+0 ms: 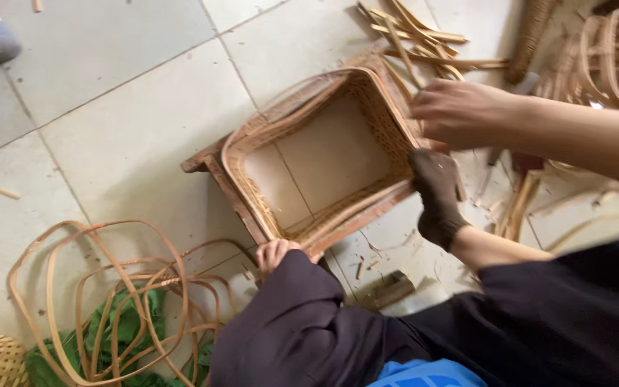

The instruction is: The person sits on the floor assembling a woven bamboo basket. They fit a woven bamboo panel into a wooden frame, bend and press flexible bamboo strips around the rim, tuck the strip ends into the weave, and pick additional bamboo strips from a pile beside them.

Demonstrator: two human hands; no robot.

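Woven square basket (324,154) lay on its side on the tiled floor (123,136), open mouth facing up toward the camera, resting on a wooden frame (216,175). Left hand (275,254) gripped the near corner of the frame, fingers curled together over its edge; sleeve hid most of the hand. Right hand (460,111) sat at the far right rim of the basket, fingers closed on the rim strip. A socked foot (435,197) pressed against the basket's right corner. Loose cane loops (109,301) lay near left over green cloth (137,315); cut strips (413,32) far right.
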